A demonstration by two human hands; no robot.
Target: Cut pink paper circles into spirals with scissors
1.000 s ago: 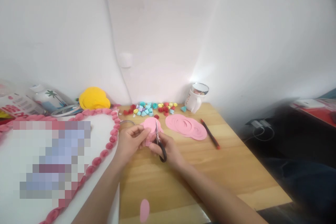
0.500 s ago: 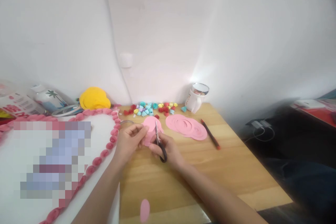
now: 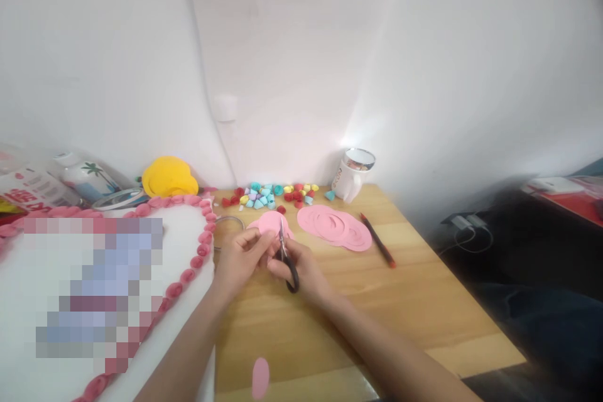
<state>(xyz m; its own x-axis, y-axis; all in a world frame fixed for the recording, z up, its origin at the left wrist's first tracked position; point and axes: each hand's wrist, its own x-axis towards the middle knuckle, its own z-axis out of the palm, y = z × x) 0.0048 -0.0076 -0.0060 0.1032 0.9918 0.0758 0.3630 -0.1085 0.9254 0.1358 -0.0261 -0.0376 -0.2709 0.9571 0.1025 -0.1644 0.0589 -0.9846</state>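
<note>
My right hand [image 3: 301, 270] is closed round black-handled scissors [image 3: 292, 273], whose blades point away from me over pink paper. My left hand [image 3: 247, 254] is pinched just left of the scissors, its fingertips at the near edge of a pink paper circle [image 3: 271, 222]; what lies between the fingertips is too small to make out. More pink paper shows under and beside that circle. To the right lie overlapping pink paper circles [image 3: 325, 223] with curved cuts in them. A grey ring [image 3: 232, 220] lies partly behind my left hand.
A white board [image 3: 186, 308] edged with pink rolled flowers fills the left. Small coloured paper pieces [image 3: 264, 196], a white mug [image 3: 351, 176] and yellow paper [image 3: 169, 177] stand at the back. A red-black pen [image 3: 378, 241] lies right; a pink oval [image 3: 260, 378] lies near the front.
My left hand has drawn slightly toward me, uncovering more of the grey ring. The upper pink circle has shifted a little. My right hand and the scissors have barely moved.
</note>
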